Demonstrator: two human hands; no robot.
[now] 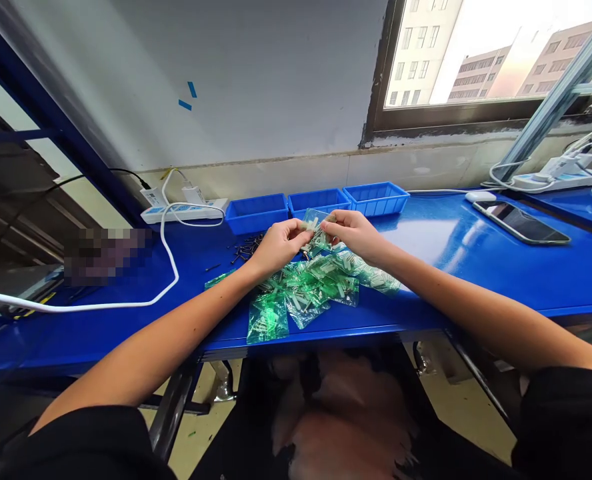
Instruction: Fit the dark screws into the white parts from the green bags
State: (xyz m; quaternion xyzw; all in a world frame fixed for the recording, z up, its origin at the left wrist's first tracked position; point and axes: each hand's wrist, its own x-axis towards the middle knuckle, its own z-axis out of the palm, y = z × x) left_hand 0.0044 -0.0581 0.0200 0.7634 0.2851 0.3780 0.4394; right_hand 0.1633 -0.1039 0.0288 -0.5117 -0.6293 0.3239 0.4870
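Observation:
Between my two hands I hold a small clear plastic bag (317, 235) of hardware, raised a little above the table. My left hand (285, 245) pinches its left side, thumb against fingers. On its right side my right hand (350, 231) is closed in a pinch. Below lies a heap of green-tinted plastic bags (301, 283) with whitish plugs and metal pieces inside. One such bag (267, 317) rests at the table's front edge. Loose dark screws (247, 249) are scattered left of my left hand.
Three blue bins (257, 212) stand in a row along the wall. Power strips (183, 211) with white cables (171, 247) lie at the back left and right. A smartphone (522, 222) is on the blue table (476, 273) at the right.

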